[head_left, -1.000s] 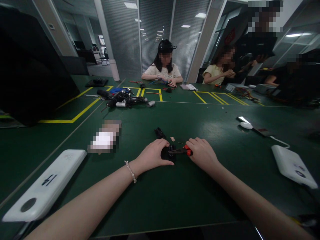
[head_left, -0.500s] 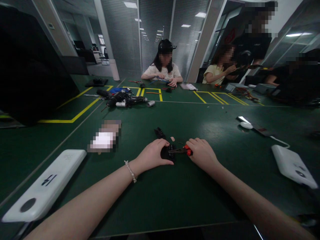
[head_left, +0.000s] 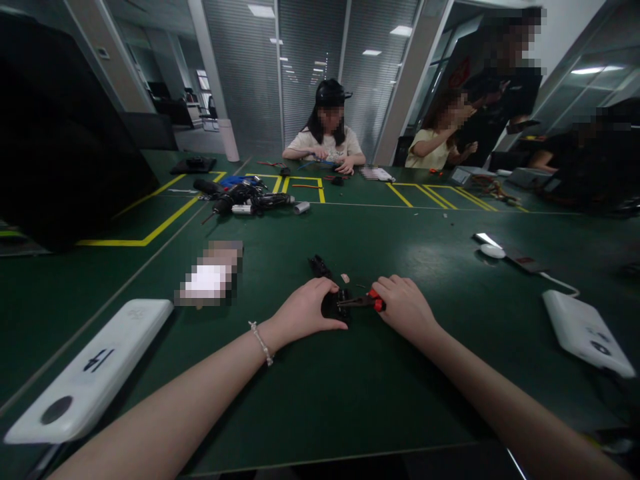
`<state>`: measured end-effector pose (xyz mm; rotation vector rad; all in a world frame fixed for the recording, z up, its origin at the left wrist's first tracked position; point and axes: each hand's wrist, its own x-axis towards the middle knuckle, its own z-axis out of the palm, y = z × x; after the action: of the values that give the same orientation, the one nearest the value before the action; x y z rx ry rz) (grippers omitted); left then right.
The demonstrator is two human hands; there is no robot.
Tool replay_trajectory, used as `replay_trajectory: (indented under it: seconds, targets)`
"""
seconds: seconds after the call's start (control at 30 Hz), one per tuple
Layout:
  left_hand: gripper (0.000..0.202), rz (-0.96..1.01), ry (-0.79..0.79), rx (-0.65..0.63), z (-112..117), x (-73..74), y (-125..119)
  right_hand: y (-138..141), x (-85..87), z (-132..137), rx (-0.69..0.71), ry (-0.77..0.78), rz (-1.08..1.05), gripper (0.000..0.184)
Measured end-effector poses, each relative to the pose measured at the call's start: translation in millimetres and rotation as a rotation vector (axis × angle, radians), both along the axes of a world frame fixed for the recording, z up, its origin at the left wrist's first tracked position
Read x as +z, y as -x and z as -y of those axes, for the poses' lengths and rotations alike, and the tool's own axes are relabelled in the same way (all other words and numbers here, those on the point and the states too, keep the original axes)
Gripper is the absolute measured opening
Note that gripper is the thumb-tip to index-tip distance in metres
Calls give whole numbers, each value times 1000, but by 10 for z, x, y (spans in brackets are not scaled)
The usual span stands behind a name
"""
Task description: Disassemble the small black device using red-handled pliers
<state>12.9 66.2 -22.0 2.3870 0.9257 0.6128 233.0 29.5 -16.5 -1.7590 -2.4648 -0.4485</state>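
My left hand [head_left: 309,305] grips a small black part [head_left: 343,308] on the green tabletop, thumb on the near side and fingers on the far side. What exactly the part is I cannot make out. In my right hand [head_left: 406,305] are long-nose pliers [head_left: 357,302] with red handles, which the fingers wrap round. The pliers' dark jaws point left and reach onto the black part. Just beyond my left hand lies another black piece [head_left: 319,266], with a small pale scrap [head_left: 345,278] to its right.
White power banks lie at left [head_left: 95,373] and right [head_left: 587,333]. A phone [head_left: 210,277] rests left of my hands. Farther back is a pile of black tools and cables [head_left: 245,199]. A person [head_left: 325,137] works across the table [head_left: 280,413]; others are at the far right.
My hands, the pliers and the black part stay nearly in place. At the back right, the seated person's arm has risen and the standing person has shifted.
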Motion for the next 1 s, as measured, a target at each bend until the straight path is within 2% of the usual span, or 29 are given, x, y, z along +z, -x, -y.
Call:
replay_trajectory:
  seconds: [0.27,0.5,0.73,1.0]
  targets:
    - [57,-20,2,6,4,30,-6,14,12,-6,-26,56,-17,18]
    - [56,-40,-32,12,16,36,-2,15,26,3,-4,9,39,23]
    - [56,-64,-64,18,8,21,0,21,5,4,-16,35,-6,16]
    - [55,-65,-55,21,13,34,-1,-3,-1,-2,13,-4,-43,18]
